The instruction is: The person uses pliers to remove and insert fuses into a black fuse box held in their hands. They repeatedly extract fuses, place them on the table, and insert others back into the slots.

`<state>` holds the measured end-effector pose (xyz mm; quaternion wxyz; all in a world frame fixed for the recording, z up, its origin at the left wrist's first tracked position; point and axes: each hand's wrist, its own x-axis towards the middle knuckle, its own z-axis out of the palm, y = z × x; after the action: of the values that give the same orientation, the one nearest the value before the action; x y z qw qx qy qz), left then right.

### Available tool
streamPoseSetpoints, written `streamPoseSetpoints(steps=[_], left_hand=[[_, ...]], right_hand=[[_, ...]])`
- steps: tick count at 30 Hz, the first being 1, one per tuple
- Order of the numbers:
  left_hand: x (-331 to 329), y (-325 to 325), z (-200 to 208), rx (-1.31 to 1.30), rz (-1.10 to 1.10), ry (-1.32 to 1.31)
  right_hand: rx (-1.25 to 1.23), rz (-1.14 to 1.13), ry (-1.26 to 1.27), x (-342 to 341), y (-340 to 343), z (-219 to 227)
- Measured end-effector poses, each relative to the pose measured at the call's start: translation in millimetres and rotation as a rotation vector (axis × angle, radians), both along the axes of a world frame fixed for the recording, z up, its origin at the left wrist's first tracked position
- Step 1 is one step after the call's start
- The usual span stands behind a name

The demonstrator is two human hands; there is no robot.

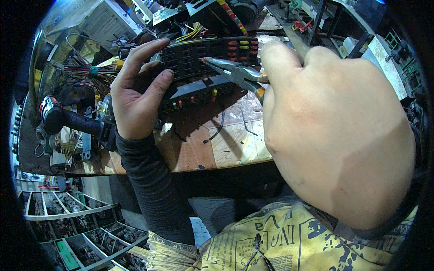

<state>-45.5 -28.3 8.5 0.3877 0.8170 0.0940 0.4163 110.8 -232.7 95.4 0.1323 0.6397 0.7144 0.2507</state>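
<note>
Above the wooden bench, my left hand (140, 97) grips the left end of a black fuse box (190, 50), thumb on its front and fingers around the top edge. Rows of slots face me, and red and yellow blade fuses (244, 45) fill the right end. My right hand (339, 131) is closed around pliers (239, 74) with orange-and-grey handles, mostly hidden by the fist. Their jaws reach the middle slots, where a small red piece, apparently a fuse (202, 59), shows at the tips. A few coloured fuses (214, 93) sit along the box's lower side.
Short black wire pieces (219, 128) lie on the wooden bench (199, 151). To the left are a bundled wiring harness (92, 72) and a black power tool (74, 121). A carton (108, 22) stands behind. Divided parts trays (68, 217) are below left.
</note>
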Motion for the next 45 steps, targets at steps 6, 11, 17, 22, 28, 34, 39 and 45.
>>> streamPoseSetpoints(steps=[6, 11, 17, 22, 28, 34, 39, 45], left_hand=[[0.5, 1.0, -0.1, 0.027, 0.016, 0.004], [-0.6, 1.4, 0.5, 0.066, 0.039, 0.019], [-0.9, -0.7, 0.9, -0.010, 0.045, 0.024], [-0.4, -1.6, 0.4, -0.052, 0.036, 0.007], [-0.1, -1.3, 1.3, -0.033, 0.048, 0.019], [4.0, -7.5, 2.9, -0.126, 0.067, -0.001], [5.0, -8.9, 3.7, -0.092, 0.088, 0.010], [2.4, -4.8, 2.6, -0.037, 0.086, 0.025]], right_hand=[[-0.002, -0.013, -0.037, -2.0, 1.6, -2.8], [-0.010, -0.030, -0.076, -2.9, 1.1, -5.0], [0.029, 0.032, 0.058, 9.6, 5.9, -9.0], [0.032, 0.059, 0.188, 18.2, -3.7, -7.5], [-0.064, 0.054, 0.503, 38.8, -26.9, -15.0], [-0.220, -0.065, 0.933, 45.7, -37.4, -67.4], [-0.122, 0.008, 1.096, 41.7, -45.0, -87.0], [-0.080, 0.070, 0.893, 56.3, -34.9, -86.7]])
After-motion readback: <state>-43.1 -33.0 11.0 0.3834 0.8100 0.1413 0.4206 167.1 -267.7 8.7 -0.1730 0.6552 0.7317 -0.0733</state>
